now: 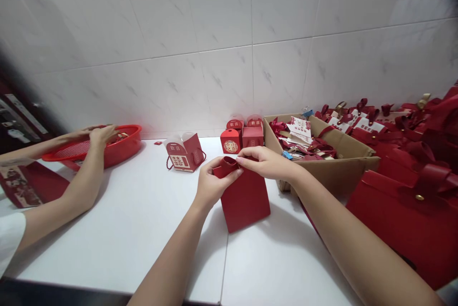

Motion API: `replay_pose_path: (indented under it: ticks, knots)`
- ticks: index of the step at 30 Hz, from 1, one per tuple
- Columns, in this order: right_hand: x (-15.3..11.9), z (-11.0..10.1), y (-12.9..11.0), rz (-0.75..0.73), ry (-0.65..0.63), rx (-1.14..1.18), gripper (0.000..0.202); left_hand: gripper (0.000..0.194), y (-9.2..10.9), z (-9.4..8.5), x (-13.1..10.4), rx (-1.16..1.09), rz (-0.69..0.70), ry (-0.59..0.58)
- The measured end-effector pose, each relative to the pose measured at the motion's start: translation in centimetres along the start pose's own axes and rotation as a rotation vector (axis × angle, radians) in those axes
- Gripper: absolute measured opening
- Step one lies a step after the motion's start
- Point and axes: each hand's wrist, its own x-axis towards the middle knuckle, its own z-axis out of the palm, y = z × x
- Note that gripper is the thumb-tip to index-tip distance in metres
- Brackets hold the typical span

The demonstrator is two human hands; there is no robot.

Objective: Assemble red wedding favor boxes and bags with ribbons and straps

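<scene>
A red gift bag stands on the white table between my two hands, its plain side facing me. At its top edge, my left hand is closed around the left side, thumb in front. A rolled red strap shows between the hands. From the right, my right hand pinches the top of the bag near the strap, fingertips close to my left thumb. What exactly lies under the right fingertips is hidden.
A cardboard box of tags and ribbons stands right, beside many finished red bags. Small red boxes sit near the wall, and another box stands left. At far left, a co-worker's arms reach into a red basket.
</scene>
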Motion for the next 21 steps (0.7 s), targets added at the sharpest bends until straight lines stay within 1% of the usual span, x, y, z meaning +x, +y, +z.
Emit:
replay_pose_path:
  ticks: [8,13,21]
  knots:
    - [-0.08,-0.16,0.17,0.014,-0.024,0.032,0.027,0.019,0.14,-0.23,-0.07,0.036,-0.001,-0.042]
    - [-0.16,-0.05,-0.20,0.002,-0.010,0.034,0.028,0.016,0.35,-0.06,-0.10,0.053,0.000,0.011]
    - [-0.20,-0.13,-0.16,0.014,-0.006,0.016,0.025,0.016,0.25,0.13,-0.17,0.044,0.000,0.050]
